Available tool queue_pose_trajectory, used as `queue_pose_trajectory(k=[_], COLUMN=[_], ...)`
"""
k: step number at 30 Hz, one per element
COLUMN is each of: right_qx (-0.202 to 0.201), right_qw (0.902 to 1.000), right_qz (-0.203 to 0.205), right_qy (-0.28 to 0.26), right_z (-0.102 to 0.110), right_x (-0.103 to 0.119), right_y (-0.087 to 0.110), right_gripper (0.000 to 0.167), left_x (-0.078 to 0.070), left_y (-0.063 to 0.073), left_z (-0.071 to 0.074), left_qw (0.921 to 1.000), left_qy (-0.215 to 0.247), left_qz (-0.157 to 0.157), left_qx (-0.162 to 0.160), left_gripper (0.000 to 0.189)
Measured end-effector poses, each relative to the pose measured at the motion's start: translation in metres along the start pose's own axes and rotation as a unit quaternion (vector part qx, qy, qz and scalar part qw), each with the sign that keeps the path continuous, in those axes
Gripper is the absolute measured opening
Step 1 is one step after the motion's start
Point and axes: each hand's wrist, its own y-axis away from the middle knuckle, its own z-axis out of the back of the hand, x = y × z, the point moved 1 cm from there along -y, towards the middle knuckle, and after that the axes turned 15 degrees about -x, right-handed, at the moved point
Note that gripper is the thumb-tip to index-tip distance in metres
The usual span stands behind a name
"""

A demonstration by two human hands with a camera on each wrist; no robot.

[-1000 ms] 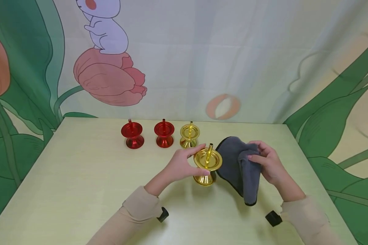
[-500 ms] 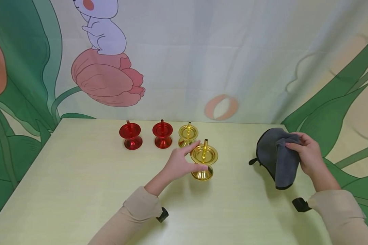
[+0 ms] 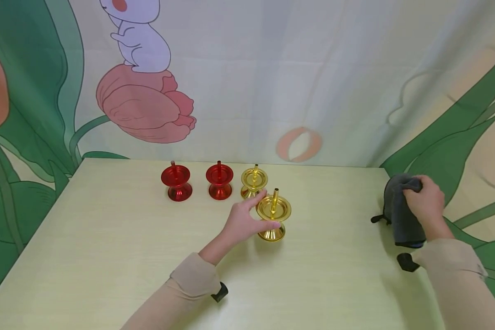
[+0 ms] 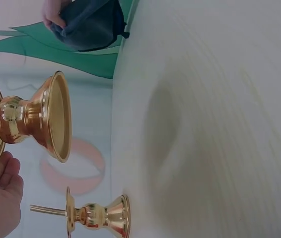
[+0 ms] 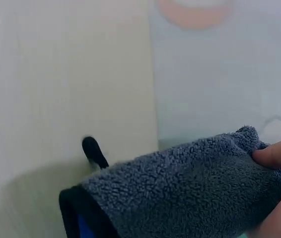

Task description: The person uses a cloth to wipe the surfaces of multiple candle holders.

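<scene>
My left hand (image 3: 243, 222) holds a gold candle holder (image 3: 274, 208) by its dish, thumb in front and a finger behind. In the left wrist view the candle holder (image 4: 31, 116) hangs above the table with its hollow foot showing. At the table's right side my right hand (image 3: 426, 201) pinches a folded grey cloth (image 3: 405, 220) with dark edging. The right wrist view shows the thumb pressed on the fluffy cloth (image 5: 190, 183), a black loop (image 5: 94, 151) sticking out from it.
A smaller gold candle holder (image 3: 254, 179) stands just behind the held one. Two red candle holders (image 3: 175, 181) stand in line with it to the left. A printed curtain (image 3: 239, 82) hangs behind the pale table (image 3: 119, 238).
My right hand has carried the grey cloth away from the gold candle holder to the table's right side. My left hand has shifted only slightly with the candle holder.
</scene>
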Motion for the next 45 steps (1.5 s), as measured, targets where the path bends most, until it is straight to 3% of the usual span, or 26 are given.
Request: queue_pose_trajectory(k=[5, 11, 17, 21, 27, 36, 41, 45], right_qx=[0.047, 0.103, 0.105, 0.097, 0.096, 0.097, 0.092, 0.100], right_qw=[0.9982, 0.9825, 0.9734, 0.9717, 0.9780, 0.9891, 0.9919, 0.9904], right_qz=[-0.003, -0.045, -0.095, -0.106, -0.087, -0.037, 0.022, 0.088], right_qy=[-0.037, -0.149, -0.180, -0.188, -0.163, -0.105, -0.085, -0.038], right_z=[-0.024, -0.054, -0.082, -0.099, -0.116, -0.124, -0.121, -0.114], right_x=[0.004, 0.013, 0.019, 0.024, 0.032, 0.035, 0.037, 0.042], right_y=[0.003, 0.009, 0.014, 0.019, 0.027, 0.037, 0.042, 0.049], right_gripper=[0.053, 0.060, 0.066, 0.063, 0.056, 0.048, 0.044, 0.045], left_x=[0.005, 0.014, 0.020, 0.022, 0.026, 0.029, 0.028, 0.030], left_y=[-0.001, -0.007, -0.016, -0.023, -0.034, -0.045, -0.050, -0.055], left_z=[-0.007, -0.019, -0.040, -0.056, -0.077, -0.090, -0.094, -0.098], left_qw=[1.0000, 0.9997, 0.9980, 0.9972, 0.9946, 0.9904, 0.9877, 0.9852], left_qy=[-0.003, -0.012, -0.034, -0.037, -0.042, -0.072, -0.083, -0.090], left_qz=[-0.009, 0.010, 0.007, 0.013, 0.039, 0.030, 0.038, 0.034], left_qx=[-0.002, -0.021, -0.052, -0.064, -0.087, -0.114, -0.127, -0.142], left_gripper=[0.089, 0.089, 0.088, 0.088, 0.089, 0.089, 0.088, 0.089])
